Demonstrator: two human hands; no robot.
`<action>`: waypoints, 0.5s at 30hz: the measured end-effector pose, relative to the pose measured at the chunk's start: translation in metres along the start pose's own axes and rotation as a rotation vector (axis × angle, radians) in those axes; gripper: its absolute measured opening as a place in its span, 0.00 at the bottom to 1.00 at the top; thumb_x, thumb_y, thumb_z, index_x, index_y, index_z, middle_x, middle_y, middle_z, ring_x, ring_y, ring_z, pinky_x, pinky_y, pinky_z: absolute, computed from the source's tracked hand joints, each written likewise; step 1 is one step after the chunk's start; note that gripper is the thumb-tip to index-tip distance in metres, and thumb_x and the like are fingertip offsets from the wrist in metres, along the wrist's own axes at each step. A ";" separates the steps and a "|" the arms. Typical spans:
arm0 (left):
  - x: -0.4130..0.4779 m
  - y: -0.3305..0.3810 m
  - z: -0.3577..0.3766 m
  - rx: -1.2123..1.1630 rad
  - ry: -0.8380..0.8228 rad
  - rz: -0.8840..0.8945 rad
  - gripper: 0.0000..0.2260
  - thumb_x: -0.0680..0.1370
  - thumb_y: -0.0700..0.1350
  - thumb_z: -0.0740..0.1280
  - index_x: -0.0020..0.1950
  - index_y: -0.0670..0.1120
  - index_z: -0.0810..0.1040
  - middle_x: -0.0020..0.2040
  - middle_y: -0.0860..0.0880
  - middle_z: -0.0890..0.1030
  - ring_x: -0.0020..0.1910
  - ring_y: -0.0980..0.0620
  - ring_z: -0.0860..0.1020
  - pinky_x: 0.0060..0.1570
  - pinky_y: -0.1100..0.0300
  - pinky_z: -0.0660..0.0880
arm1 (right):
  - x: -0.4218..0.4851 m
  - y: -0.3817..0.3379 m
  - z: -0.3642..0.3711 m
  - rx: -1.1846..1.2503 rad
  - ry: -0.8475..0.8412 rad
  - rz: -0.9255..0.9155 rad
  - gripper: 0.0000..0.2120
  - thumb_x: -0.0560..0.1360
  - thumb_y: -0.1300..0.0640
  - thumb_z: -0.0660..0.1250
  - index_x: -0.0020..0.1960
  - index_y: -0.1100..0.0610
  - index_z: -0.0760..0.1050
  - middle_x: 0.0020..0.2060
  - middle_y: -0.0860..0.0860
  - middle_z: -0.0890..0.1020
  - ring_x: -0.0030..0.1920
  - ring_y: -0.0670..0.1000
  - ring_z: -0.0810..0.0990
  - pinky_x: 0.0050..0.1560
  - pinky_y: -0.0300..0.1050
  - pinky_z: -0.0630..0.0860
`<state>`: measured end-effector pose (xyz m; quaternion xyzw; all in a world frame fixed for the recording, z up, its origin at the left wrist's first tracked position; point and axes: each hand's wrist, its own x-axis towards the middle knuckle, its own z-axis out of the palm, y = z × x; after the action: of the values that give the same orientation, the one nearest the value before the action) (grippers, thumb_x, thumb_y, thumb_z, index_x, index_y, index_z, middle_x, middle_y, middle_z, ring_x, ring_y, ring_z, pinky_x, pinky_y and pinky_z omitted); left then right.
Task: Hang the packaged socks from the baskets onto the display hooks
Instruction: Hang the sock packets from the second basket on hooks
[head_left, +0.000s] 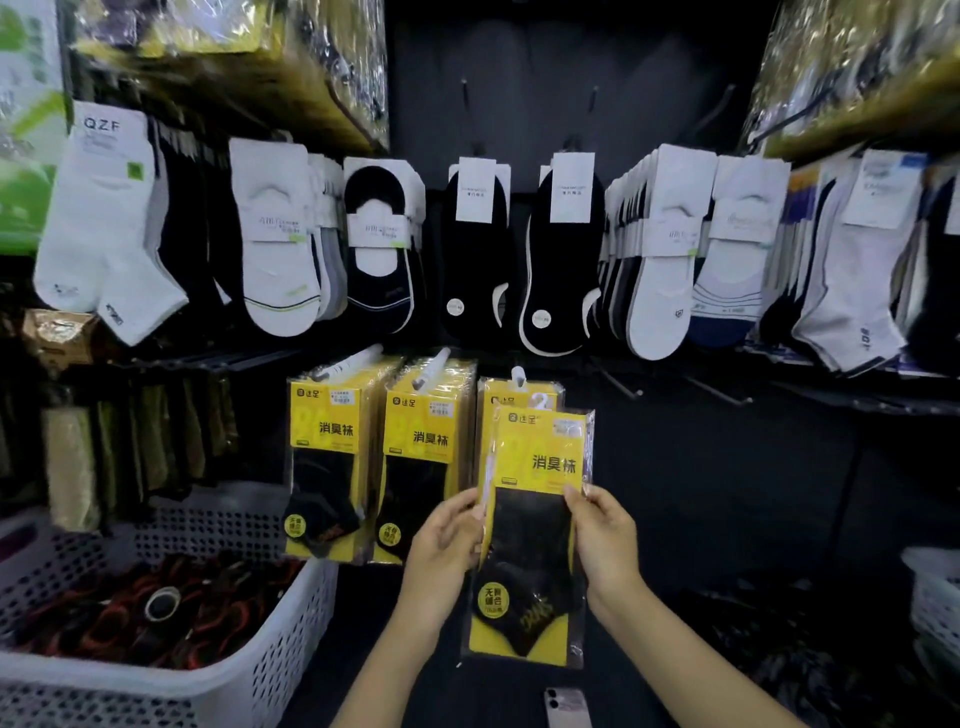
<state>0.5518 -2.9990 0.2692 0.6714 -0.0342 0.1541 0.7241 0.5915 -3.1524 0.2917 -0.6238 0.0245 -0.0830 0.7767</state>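
The left hand (445, 540) grips the left edge of the yellow sock package (537, 525), with the fingers curled around it. The right hand (605, 540) pinches the right edge of the same package between thumb and fingers. The package stands upright in the air between both hands.

Just behind its upper part, a same kind of pack (511, 402) hangs on a white-tipped display hook (518, 375), which is directly above the package. To the left of the package, two more hooks carry thick rows of yellow packs (415, 457).

Further left and lower is a white perforated basket (291, 623) with dark and red goods inside. Above the package hang black and white no-show socks (558, 260). Below the package lies a phone (569, 706).
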 end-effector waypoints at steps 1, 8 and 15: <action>0.003 0.002 0.003 0.003 -0.003 -0.004 0.12 0.78 0.49 0.63 0.61 0.55 0.75 0.53 0.53 0.83 0.50 0.57 0.81 0.45 0.65 0.77 | 0.004 -0.004 0.000 -0.002 0.023 -0.008 0.06 0.78 0.57 0.65 0.48 0.57 0.79 0.46 0.54 0.85 0.51 0.55 0.83 0.59 0.55 0.77; 0.019 0.004 0.006 -0.029 0.043 -0.022 0.11 0.79 0.47 0.63 0.61 0.53 0.75 0.54 0.52 0.82 0.51 0.54 0.82 0.52 0.58 0.78 | 0.029 -0.020 0.019 -0.106 0.026 -0.059 0.05 0.77 0.58 0.66 0.46 0.59 0.78 0.46 0.58 0.83 0.50 0.57 0.82 0.57 0.54 0.78; 0.032 -0.011 0.004 0.073 0.055 -0.073 0.16 0.80 0.50 0.62 0.67 0.51 0.72 0.60 0.50 0.79 0.60 0.53 0.76 0.63 0.52 0.73 | 0.050 -0.007 0.031 -0.083 0.077 0.041 0.05 0.76 0.58 0.68 0.45 0.60 0.79 0.49 0.62 0.82 0.53 0.60 0.81 0.60 0.57 0.76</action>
<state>0.5855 -2.9980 0.2674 0.6938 0.0160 0.1471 0.7048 0.6448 -3.1324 0.3086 -0.6511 0.0705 -0.0898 0.7504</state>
